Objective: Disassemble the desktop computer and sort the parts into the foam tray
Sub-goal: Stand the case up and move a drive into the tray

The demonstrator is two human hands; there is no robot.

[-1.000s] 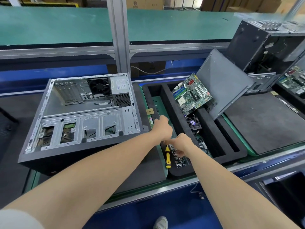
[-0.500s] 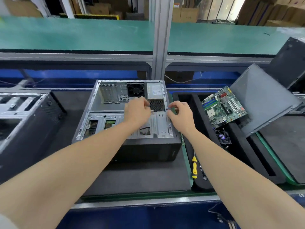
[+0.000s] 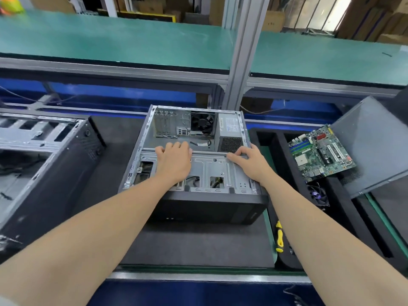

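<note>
Nearest to me, just right of the computer case (image 3: 209,208), the yellow screwdriver (image 3: 279,239) lies in the foam tray (image 3: 273,146). A second ago both my hands were down by it; now they are up on the case. I think the little bits are put away and the next part comes out.

My left hand (image 3: 174,161) lies on the metal cage (image 3: 212,171) in the near half of the case, fingers a bit spread. I cannot tell if the tips hook over its far edge. My right hand (image 3: 249,163) rests on the same cage at the case's right rim, fingers laid out straight and pinching nothing.

In the far half of the case sit the power box (image 3: 229,133) and a black fan (image 3: 202,121). Right of the case, the green board (image 3: 320,151) leans in the tray.

My right arm hides the tray pocket beside the screwdriver, and I can only see dark gaps under the cage
</note>
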